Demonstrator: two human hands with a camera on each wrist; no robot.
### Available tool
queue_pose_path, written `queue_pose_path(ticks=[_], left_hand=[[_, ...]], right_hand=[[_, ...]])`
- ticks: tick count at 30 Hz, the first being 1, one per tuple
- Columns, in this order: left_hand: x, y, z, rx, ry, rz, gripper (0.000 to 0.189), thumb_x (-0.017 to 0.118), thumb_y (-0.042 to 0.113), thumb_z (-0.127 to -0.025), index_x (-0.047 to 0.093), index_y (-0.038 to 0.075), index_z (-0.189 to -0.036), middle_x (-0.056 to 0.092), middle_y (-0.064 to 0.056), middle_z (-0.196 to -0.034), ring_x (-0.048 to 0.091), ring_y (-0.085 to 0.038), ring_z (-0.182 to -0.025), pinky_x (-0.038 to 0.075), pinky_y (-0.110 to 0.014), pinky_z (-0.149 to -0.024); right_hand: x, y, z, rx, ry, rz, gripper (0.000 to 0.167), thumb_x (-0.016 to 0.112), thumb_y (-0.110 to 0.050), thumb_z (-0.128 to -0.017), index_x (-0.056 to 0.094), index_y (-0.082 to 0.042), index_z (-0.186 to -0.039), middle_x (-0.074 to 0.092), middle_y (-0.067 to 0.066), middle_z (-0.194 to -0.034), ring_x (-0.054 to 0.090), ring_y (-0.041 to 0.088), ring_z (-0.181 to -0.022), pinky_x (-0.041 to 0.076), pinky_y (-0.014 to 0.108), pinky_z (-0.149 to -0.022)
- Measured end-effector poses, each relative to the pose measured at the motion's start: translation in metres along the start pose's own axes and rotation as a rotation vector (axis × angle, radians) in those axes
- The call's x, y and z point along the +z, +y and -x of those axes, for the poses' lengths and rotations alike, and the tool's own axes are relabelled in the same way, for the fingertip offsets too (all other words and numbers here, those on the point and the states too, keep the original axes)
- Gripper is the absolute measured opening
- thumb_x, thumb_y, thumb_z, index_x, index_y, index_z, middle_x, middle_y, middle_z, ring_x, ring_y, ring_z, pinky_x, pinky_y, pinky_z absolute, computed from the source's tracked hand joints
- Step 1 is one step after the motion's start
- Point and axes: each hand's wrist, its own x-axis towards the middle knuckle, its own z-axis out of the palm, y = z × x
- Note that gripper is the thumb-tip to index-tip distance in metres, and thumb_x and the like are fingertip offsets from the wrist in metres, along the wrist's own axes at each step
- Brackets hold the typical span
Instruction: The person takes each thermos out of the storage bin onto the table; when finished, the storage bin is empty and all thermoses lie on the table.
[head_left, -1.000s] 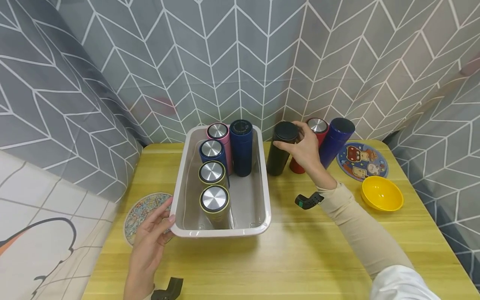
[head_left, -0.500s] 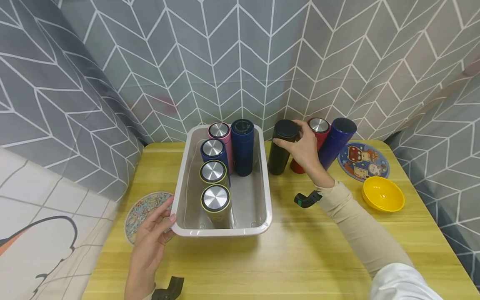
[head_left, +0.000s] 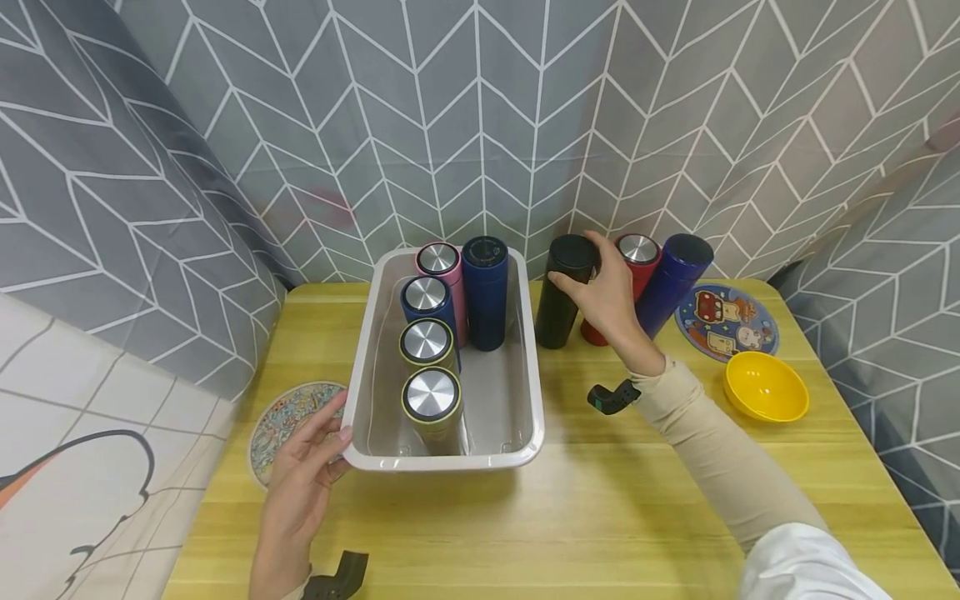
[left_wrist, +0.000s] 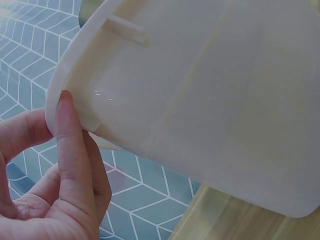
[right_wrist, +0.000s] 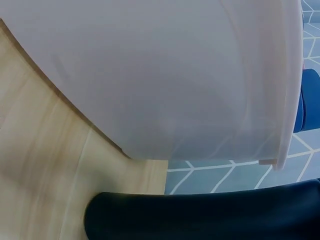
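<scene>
Black bottle (head_left: 557, 312), pinched near its top by my right hand (head_left: 607, 296) just right of the tub (head_left: 450, 463) my left hand (head_left: 302, 467) grips, could slip if tilted against that tub.

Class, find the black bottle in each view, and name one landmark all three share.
Head: black bottle, right of centre, held by the right hand.
Left wrist: not in this picture.
Right wrist: black bottle along the bottom edge, reaching the right side.
Shared landmark: the pale bin.

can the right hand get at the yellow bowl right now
Probably, once the right hand lets go of the black bottle; the yellow bowl sits uncovered to its right.
</scene>
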Motion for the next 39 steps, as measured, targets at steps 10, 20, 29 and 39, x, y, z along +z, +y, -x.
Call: queue_pose_path(ticks=[10, 20, 29, 39], left_hand=[[0.0, 0.0, 0.0, -0.009, 0.019, -0.019, 0.047, 0.049, -0.01, -0.098, 0.055, 0.006, -0.143, 0.063, 0.002, -0.105, 0.067, -0.007, -0.092, 0.063, -0.019, -0.074], [-0.001, -0.001, 0.0, 0.01, -0.002, 0.015, 0.048, 0.048, -0.011, -0.098, 0.056, 0.006, -0.142, 0.063, 0.001, -0.106, 0.066, -0.007, -0.092, 0.062, -0.017, -0.073], [-0.001, -0.001, 0.001, 0.016, -0.01, 0.023, 0.048, 0.047, -0.011, -0.098, 0.056, 0.006, -0.142, 0.062, 0.001, -0.105, 0.066, -0.007, -0.092, 0.062, -0.017, -0.074], [-0.001, -0.001, 0.001, 0.025, -0.026, 0.03, 0.047, 0.047, -0.011, -0.099, 0.055, 0.006, -0.142, 0.062, 0.001, -0.105, 0.067, -0.007, -0.093, 0.063, -0.018, -0.075]], right_hand=[[-0.004, -0.006, -0.001, -0.037, 0.002, 0.01, 0.069, 0.081, -0.02, -0.082, 0.052, -0.005, -0.143, 0.058, 0.019, -0.141, 0.054, 0.037, -0.129, 0.044, 0.051, -0.113], [-0.014, -0.035, 0.001, -0.136, 0.029, 0.02, 0.056, 0.077, -0.019, -0.086, 0.058, -0.003, -0.136, 0.055, 0.016, -0.146, 0.048, 0.035, -0.138, 0.038, 0.052, -0.118], [-0.013, -0.062, 0.006, -0.084, -0.156, -0.164, 0.054, 0.073, -0.013, -0.091, 0.054, -0.002, -0.141, 0.052, 0.015, -0.148, 0.044, 0.027, -0.144, 0.036, 0.037, -0.125], [0.007, -0.076, 0.003, -0.032, -0.208, -0.321, 0.053, 0.073, -0.014, -0.091, 0.055, -0.003, -0.139, 0.055, 0.013, -0.146, 0.048, 0.023, -0.143, 0.038, 0.033, -0.124]])
